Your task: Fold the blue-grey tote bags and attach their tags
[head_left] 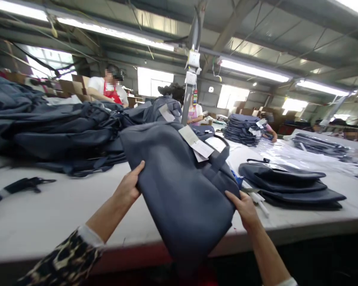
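Observation:
I hold a dark blue-grey fabric bag [179, 186] up in front of me over the near edge of the white table [47, 214]. My left hand [128, 186] grips its left side and my right hand [244, 208] grips its right side. Paper tags [197, 145] hang near the bag's top handle [219, 157]. The bag's lower corner hangs below the table edge.
A big heap of the same dark bags [62, 127] fills the left back of the table. A low stack of bags [292, 184] lies at right, another stack [244, 129] farther back. A black strap [18, 186] lies at left. Other people work behind, beside a metal pole [189, 87].

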The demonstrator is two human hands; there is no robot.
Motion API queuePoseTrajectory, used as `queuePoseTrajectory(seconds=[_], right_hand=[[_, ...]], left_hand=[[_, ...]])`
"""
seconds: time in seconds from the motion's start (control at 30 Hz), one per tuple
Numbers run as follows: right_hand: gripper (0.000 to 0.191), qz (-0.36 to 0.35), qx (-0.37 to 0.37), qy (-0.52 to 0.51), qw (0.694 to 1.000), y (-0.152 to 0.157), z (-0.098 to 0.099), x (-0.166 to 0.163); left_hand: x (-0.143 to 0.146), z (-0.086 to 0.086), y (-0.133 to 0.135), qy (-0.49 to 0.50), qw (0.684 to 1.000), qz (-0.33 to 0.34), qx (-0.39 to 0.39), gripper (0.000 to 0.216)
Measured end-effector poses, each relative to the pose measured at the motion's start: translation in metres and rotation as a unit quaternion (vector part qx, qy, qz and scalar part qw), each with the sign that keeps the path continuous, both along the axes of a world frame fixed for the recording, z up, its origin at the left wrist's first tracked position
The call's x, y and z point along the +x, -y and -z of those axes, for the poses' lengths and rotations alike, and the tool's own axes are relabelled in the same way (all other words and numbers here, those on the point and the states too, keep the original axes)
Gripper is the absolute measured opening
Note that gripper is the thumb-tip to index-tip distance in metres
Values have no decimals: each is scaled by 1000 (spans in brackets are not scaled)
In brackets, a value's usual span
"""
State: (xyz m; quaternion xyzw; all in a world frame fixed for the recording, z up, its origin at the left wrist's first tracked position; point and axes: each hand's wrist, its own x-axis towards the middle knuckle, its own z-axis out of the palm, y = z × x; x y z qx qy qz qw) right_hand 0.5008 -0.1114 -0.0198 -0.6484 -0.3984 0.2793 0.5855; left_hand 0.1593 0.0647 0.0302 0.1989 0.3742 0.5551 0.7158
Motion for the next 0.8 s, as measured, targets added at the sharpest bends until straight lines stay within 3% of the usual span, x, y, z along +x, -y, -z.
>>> queuePoseTrajectory(seconds=[0.1, 0.23, 0.37, 0.53, 0.63, 0.67, 0.73, 0.8], right_hand=[[52, -64, -46, 44, 996, -39, -14, 14], [52, -167, -145, 109, 969, -77, -4, 30], [59, -204, -194, 192, 940, -85, 13, 52], [46, -168, -236, 344, 893, -96, 5, 69], [52, -132, -196, 428, 872, -117, -11, 46], [55, -138, -176, 446, 866, -127, -14, 32], [55, -184, -148, 469, 851, -150, -13, -4], [57, -242, -146, 487, 826, -171, -2, -41]], left_hand=[[-11, 45, 22, -4, 997, -55, -63, 35], [-14, 109, 73, -26, 991, -79, -104, 38], [-11, 144, 123, -21, 991, -60, -115, 43], [-23, 146, 152, -27, 990, 72, -119, 53], [-42, 138, 156, -92, 974, 181, -103, 54], [-50, 133, 156, -131, 957, 243, -86, 55], [-62, 119, 154, -208, 895, 393, -29, 64], [-69, 96, 146, -242, 835, 493, 47, 59]])
